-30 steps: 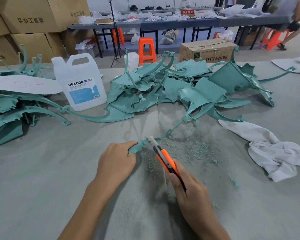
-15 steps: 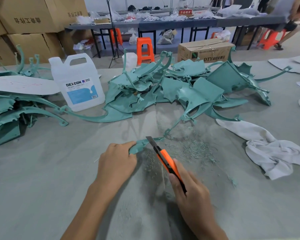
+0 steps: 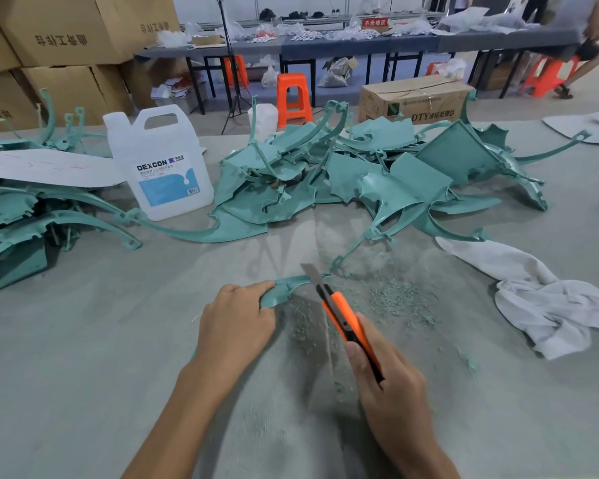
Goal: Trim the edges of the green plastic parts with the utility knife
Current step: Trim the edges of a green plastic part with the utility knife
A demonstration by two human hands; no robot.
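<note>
My left hand (image 3: 236, 324) presses and grips a small curved green plastic part (image 3: 286, 286) on the grey table; most of the part is hidden under the palm. My right hand (image 3: 391, 392) grips an orange utility knife (image 3: 346, 316) by its rear end. Its extended blade tip lies against the part's upper right edge. Green shavings (image 3: 395, 299) are scattered to the right of the blade. A big pile of green plastic parts (image 3: 360, 174) lies behind, and another stack (image 3: 21, 216) sits at the left.
A white DEXCON jug (image 3: 159, 167) stands at the back left beside a white sheet (image 3: 49, 167). A crumpled white cloth (image 3: 547, 299) lies at the right. Cardboard boxes (image 3: 415, 98), orange stools (image 3: 293, 95) and long tables stand beyond the table's far edge.
The knife blade has slid a little along the part's edge toward its tip. My left hand keeps its hold in the same place.
</note>
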